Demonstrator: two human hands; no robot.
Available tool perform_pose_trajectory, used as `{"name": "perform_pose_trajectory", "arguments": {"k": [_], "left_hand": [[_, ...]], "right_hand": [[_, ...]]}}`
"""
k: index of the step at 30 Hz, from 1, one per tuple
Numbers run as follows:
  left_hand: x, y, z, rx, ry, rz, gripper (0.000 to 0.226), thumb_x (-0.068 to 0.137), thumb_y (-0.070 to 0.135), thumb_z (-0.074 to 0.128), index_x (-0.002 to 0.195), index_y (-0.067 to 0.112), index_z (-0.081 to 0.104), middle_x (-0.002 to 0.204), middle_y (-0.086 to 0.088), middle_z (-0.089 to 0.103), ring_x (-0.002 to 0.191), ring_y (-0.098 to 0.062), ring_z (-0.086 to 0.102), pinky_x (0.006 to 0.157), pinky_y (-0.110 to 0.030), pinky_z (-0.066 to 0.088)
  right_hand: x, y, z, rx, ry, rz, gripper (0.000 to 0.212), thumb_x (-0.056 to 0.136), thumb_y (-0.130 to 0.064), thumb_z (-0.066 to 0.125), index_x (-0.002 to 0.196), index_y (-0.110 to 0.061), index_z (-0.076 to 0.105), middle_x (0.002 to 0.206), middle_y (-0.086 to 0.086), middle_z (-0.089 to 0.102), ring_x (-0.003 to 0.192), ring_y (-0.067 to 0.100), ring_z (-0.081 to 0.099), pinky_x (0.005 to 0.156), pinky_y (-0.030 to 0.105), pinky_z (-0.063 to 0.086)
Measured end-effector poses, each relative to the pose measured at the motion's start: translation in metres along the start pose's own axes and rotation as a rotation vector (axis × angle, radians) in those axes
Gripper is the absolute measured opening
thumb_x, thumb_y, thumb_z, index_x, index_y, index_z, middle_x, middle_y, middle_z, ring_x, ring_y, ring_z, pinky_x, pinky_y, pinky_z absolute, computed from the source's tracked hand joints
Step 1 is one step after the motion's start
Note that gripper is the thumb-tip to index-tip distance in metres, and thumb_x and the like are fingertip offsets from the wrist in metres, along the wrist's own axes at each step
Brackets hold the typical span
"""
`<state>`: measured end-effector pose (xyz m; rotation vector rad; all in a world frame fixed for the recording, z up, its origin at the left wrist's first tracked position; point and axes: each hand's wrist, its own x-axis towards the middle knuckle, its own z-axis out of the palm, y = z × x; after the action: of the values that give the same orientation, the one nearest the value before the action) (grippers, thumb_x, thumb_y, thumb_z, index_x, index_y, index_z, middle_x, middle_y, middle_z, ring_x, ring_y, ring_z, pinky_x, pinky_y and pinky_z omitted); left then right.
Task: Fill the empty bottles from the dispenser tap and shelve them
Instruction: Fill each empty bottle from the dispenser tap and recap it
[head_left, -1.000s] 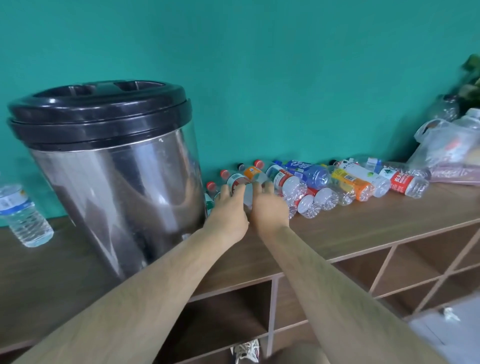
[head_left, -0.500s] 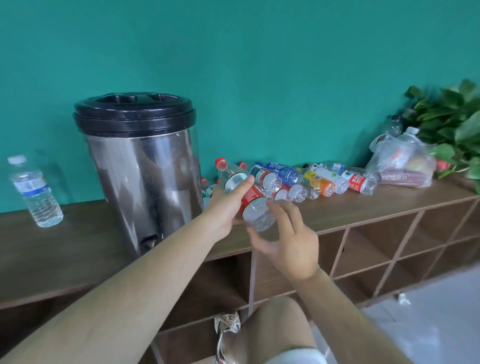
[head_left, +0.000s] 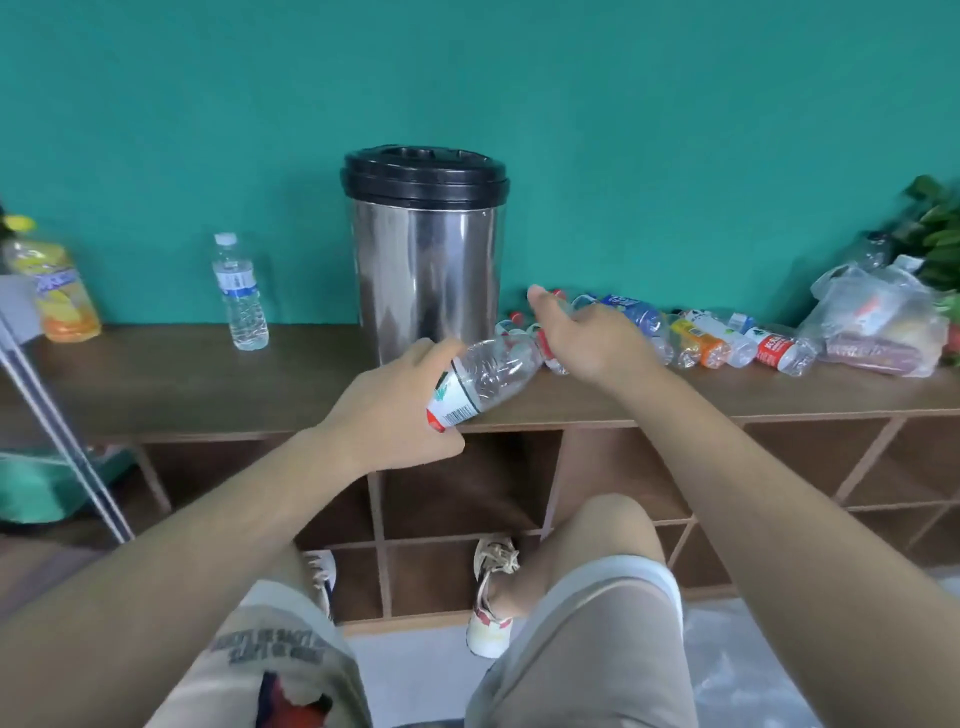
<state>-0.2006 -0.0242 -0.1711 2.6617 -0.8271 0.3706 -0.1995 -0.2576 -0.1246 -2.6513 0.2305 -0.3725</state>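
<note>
One dispenser (head_left: 426, 270); left grip (head_left: 384, 415) clamps one bottle (head_left: 483, 384), right grip (head_left: 592, 338) at its cap (head_left: 544, 345), closure unclear

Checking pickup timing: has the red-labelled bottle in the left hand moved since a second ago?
Yes. The bottle has left the pile and is now held further left, in front of the dispenser, by the left hand.

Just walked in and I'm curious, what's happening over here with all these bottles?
A person's left hand grips an empty clear bottle, held tilted in front of the steel dispenser. The right hand is at its red-capped end; whether it grips the cap is hidden. More empty bottles lie in a pile on the shelf top, right of the dispenser.
</note>
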Motion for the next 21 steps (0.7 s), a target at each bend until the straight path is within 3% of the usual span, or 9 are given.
{"name": "perform_pose_trajectory", "arguments": {"k": [2,3,5,8,10,12,17,21], "left_hand": [[-0.015,-0.014,-0.007,0.148,0.033,0.038,0.088,0.073,0.041,0.074,0.148,0.03,0.029,0.13,0.006,0.05,0.095,-0.024,0.061,0.072,-0.035,0.051],[-0.02,-0.02,-0.009,0.204,0.064,0.04,0.087,0.074,0.043,0.073,0.149,0.028,0.033,0.128,0.004,0.052,0.096,-0.025,0.062,0.071,-0.035,0.049],[-0.027,-0.032,-0.013,0.317,0.125,0.015,0.079,0.077,0.046,0.073,0.145,0.023,0.041,0.121,-0.002,0.057,0.099,-0.028,0.064,0.073,-0.037,0.047],[-0.034,-0.046,-0.013,0.42,0.146,-0.034,0.056,0.079,0.046,0.071,0.124,0.019,0.049,0.106,-0.002,0.059,0.093,-0.028,0.063,0.073,-0.038,0.045],[-0.041,-0.053,-0.007,0.325,0.13,-0.06,0.044,0.076,0.045,0.072,0.105,0.021,0.049,0.095,0.004,0.059,0.083,-0.025,0.061,0.067,-0.034,0.041],[-0.047,-0.057,-0.001,0.147,0.045,-0.092,0.044,0.072,0.046,0.075,0.097,0.023,0.048,0.087,0.01,0.059,0.075,-0.02,0.059,0.062,-0.032,0.042],[-0.047,-0.061,-0.001,-0.121,-0.095,-0.089,0.041,0.065,0.044,0.083,0.091,0.026,0.057,0.08,0.009,0.065,0.072,-0.016,0.062,0.065,-0.037,0.053],[-0.042,-0.063,-0.004,-0.284,-0.23,-0.095,0.035,0.069,0.034,0.09,0.092,0.029,0.064,0.084,0.009,0.07,0.074,-0.011,0.066,0.065,-0.026,0.054]], "right_hand": [[-0.001,-0.015,0.016,0.057,-0.12,0.018,0.093,0.088,-0.087,0.015,0.119,-0.014,0.063,0.128,0.015,0.065,0.126,0.033,0.06,0.111,0.047,0.043],[-0.004,-0.022,0.025,0.11,-0.149,0.043,0.084,0.092,-0.083,0.021,0.113,-0.013,0.063,0.126,0.014,0.064,0.125,0.03,0.06,0.113,0.046,0.042],[-0.011,-0.033,0.044,0.202,-0.155,0.051,0.061,0.098,-0.071,0.032,0.082,-0.019,0.057,0.105,0.012,0.064,0.107,0.026,0.061,0.101,0.042,0.045],[-0.028,-0.046,0.066,0.343,-0.12,0.064,0.052,0.103,-0.052,0.036,0.075,-0.014,0.058,0.09,0.01,0.066,0.092,0.031,0.06,0.08,0.039,0.042],[-0.039,-0.051,0.076,0.452,-0.044,0.066,0.052,0.103,-0.042,0.041,0.06,-0.015,0.051,0.068,0.003,0.058,0.074,0.024,0.053,0.072,0.038,0.039],[-0.047,-0.048,0.087,0.482,0.057,-0.053,0.056,0.104,-0.033,0.045,0.051,-0.02,0.033,0.048,-0.007,0.034,0.054,0.015,0.036,0.058,0.036,0.031],[-0.049,-0.032,0.097,0.546,0.24,-0.457,0.05,0.103,-0.037,0.039,0.055,-0.03,0.025,0.049,-0.008,0.025,0.049,0.009,0.029,0.052,0.032,0.021],[-0.043,-0.016,0.097,0.439,0.207,-0.591,0.048,0.109,-0.041,0.033,0.065,-0.022,0.036,0.057,-0.008,0.034,0.054,0.011,0.035,0.056,0.032,0.025]]}}
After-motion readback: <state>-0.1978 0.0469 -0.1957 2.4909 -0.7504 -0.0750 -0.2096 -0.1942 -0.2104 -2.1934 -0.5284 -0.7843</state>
